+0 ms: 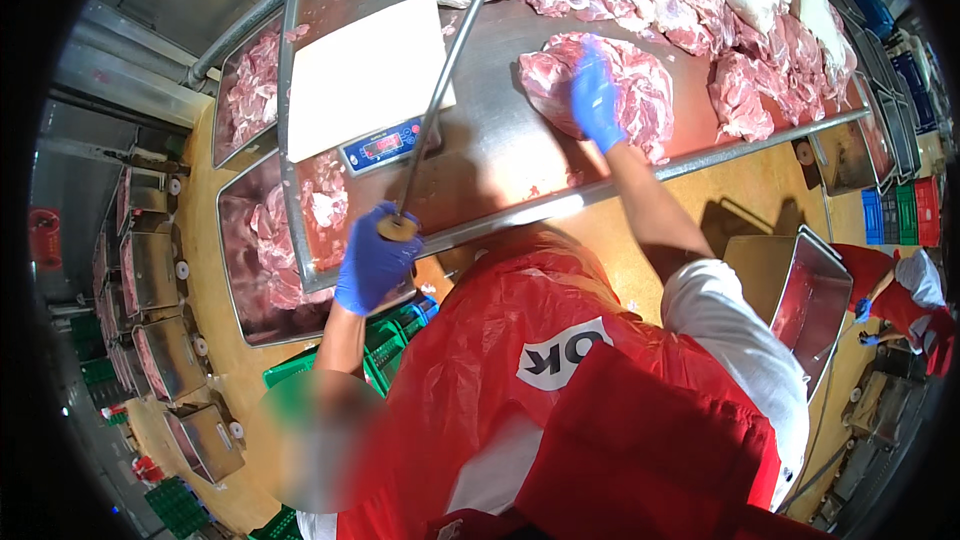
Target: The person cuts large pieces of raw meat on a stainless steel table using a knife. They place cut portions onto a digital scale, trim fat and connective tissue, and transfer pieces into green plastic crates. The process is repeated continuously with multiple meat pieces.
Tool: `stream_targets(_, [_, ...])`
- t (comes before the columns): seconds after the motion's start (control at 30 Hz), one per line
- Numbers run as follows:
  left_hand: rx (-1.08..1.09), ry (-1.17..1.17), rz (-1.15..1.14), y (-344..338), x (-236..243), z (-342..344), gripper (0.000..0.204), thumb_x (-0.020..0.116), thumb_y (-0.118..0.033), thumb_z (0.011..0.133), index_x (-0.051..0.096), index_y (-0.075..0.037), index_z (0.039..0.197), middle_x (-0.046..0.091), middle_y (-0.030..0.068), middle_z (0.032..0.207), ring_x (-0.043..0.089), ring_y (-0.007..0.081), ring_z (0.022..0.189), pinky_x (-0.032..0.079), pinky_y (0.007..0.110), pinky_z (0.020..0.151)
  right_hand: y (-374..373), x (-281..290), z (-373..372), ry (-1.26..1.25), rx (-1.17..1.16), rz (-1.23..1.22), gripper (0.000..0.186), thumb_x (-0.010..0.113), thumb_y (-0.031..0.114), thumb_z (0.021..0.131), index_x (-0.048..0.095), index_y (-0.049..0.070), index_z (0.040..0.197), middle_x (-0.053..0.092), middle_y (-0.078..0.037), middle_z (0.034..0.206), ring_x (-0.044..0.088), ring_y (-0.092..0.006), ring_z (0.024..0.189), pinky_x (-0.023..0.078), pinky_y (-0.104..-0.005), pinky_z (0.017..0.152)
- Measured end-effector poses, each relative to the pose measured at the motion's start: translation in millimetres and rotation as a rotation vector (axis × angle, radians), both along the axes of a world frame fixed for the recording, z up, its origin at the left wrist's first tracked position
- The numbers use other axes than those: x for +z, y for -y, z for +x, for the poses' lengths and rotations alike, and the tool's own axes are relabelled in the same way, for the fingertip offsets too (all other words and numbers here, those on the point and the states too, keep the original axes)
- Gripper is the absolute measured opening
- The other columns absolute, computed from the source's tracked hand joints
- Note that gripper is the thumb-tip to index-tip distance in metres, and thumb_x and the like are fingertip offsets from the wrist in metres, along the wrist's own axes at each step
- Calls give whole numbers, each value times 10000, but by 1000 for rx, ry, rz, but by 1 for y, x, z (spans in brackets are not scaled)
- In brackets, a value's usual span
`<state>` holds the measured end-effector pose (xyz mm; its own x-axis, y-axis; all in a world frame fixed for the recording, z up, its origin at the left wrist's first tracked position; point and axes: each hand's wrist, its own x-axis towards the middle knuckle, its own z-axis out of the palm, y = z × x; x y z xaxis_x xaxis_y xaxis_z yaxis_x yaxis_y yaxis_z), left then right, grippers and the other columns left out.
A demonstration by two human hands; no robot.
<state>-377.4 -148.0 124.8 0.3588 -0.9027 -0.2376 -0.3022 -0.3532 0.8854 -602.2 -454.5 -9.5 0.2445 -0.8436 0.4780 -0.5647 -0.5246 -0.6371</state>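
Two hands: blue-gloved.
Left hand (375, 260): closed around the handle of a long grey steel rod (440, 90), angled up from the fist.
Right hand (597, 98): laid flat, fingers open, on a pink raw meat cut (640, 90) upon the steel table (500, 150).

scale screen (383, 145): small red rectangle in a blue panel, just above the left hand (375, 258)
apron label (563, 353): white patch on red, below both hands
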Motion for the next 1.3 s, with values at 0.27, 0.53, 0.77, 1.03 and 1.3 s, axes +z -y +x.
stream_targets(0.27, [208, 1137, -137, 6, 9, 27, 167, 700, -133, 783, 584, -133, 902, 654, 149, 680, 667, 368, 627, 530, 451, 566, -114, 24, 11, 372, 448, 18, 133, 513, 34, 996, 602, -13, 1082, 600, -156, 857, 613, -335, 733, 507, -395, 687])
stream_targets(0.53, [172, 1217, -261, 18, 48, 24, 267, 749, -120, 742, 598, -133, 962, 666, 141, 734, 654, 367, 656, 517, 444, 588, -75, 167, 41, 836, 255, 56, 192, 484, 85, 1032, 506, 28, 850, 555, -111, 700, 562, -204, 553, 445, -343, 507])
stream_targets(0.77, [199, 1337, -292, 24, 65, 21, 263, 753, -130, 749, 604, -129, 966, 650, 128, 713, 643, 351, 641, 506, 441, 585, -93, 23, 8, -112, 666, -523, 19, 600, 40, 898, 600, 39, 879, 550, -132, 771, 554, -316, 681, 459, -419, 579])
stream_targets(1.03, [207, 1262, -331, 25, 77, 11, 228, 736, -133, 779, 599, -102, 958, 634, 145, 690, 639, 346, 630, 495, 425, 572, -73, 189, 47, 962, 245, 30, 173, 499, 101, 1036, 537, 46, 877, 534, -109, 674, 544, -211, 543, 437, -352, 508])
stream_targets(1.3, [172, 764, -205, 16, 48, 32, 227, 744, -89, 797, 614, -51, 980, 649, 122, 731, 640, 261, 628, 501, 369, 576, -88, -26, -30, -356, 721, 6, 240, 560, 129, 975, 606, 67, 1202, 638, -198, 941, 671, -381, 880, 526, -492, 661])
